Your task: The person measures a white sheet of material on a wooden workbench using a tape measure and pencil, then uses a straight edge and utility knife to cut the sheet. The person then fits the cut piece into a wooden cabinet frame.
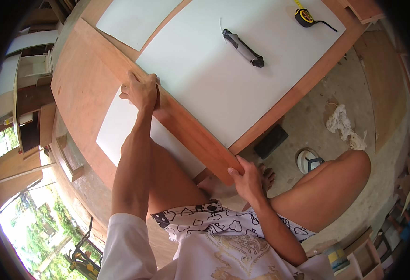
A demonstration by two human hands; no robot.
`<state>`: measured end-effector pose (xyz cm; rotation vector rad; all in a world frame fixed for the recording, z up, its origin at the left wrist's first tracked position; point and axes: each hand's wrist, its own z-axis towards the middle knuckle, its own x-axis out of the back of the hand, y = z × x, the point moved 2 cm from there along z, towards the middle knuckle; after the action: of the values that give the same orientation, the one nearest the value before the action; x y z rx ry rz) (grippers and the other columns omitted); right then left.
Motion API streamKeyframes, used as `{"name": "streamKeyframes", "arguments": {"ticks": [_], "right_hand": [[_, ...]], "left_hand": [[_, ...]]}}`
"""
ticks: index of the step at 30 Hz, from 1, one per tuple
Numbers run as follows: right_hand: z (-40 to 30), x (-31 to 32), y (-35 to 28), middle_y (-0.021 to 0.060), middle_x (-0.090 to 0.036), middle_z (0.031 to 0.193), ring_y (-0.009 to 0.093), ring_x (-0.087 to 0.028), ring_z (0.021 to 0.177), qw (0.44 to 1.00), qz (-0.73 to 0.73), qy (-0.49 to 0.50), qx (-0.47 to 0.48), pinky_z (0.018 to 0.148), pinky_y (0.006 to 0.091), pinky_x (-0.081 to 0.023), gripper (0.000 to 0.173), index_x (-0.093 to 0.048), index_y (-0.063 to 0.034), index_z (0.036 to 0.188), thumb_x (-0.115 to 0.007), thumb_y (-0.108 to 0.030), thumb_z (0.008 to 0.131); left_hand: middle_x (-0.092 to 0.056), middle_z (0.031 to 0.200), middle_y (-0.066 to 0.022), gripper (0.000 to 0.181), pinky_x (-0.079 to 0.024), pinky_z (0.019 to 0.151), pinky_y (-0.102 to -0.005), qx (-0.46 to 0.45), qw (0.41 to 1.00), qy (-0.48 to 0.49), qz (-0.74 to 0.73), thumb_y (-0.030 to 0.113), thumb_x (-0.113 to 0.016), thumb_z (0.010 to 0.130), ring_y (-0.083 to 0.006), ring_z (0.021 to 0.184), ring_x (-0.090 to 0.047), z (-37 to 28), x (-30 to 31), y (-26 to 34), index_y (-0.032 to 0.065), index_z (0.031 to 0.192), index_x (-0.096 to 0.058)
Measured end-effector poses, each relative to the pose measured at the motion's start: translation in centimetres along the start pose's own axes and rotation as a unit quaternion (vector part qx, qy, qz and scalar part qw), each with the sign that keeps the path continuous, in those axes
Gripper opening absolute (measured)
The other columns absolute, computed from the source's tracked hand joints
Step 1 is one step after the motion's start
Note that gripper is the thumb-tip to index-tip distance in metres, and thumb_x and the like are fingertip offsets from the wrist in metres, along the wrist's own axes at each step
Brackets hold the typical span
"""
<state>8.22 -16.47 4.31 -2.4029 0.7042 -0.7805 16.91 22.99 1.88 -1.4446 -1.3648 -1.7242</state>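
Observation:
A long wooden board (187, 122) lies slantwise across white sheets (247, 84) on a plywood panel (82, 80). My left hand (142, 91) grips the board near its middle, fingers bent over it. At its near end, my right hand (247, 175) holds the corner, thumb on top and the other fingers partly hidden. A grey and black utility knife (243, 48) rests on the large white sheet. Further right on that sheet is a yellow and black tape measure (304, 17), its yellow blade partly pulled out.
On the concrete floor are a dark block (270, 141), a crumpled whitish plastic or cloth (341, 122) and a round white container (308, 161) beside my bent leg. Wooden cabinet parts (33, 91) stand at the left. A tub (335, 258) sits at the lower right.

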Motion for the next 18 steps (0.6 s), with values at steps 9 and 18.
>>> {"name": "streamKeyframes", "arguments": {"ticks": [9,18], "right_hand": [[0.0,0.0,-0.3,0.0313,-0.067,0.123,0.045,-0.066,0.115,0.999,0.033,0.027,0.012,0.102,0.0474,-0.052,0.055,-0.063,0.0044,0.141,-0.077,-0.019,0.093],[-0.1,-0.1,-0.8,0.0251,-0.068,0.115,0.041,-0.070,0.103,0.998,0.036,0.042,0.029,0.092,0.0445,-0.054,0.050,-0.064,0.0075,0.138,-0.077,-0.012,0.094]], "left_hand": [[-0.035,0.146,-0.0449,0.087,-0.042,0.109,-0.0591,-0.010,0.998,0.027,0.055,0.038,-0.071,0.082,-0.0520,0.137,-0.031,0.0,-0.7,-0.4,0.0042,0.155,-0.038],[-0.041,0.139,-0.0448,0.082,-0.045,0.104,-0.0616,-0.013,0.998,0.010,0.059,0.039,-0.073,0.082,-0.0531,0.136,-0.033,0.6,-0.6,-0.7,0.0023,0.148,-0.042]]}}
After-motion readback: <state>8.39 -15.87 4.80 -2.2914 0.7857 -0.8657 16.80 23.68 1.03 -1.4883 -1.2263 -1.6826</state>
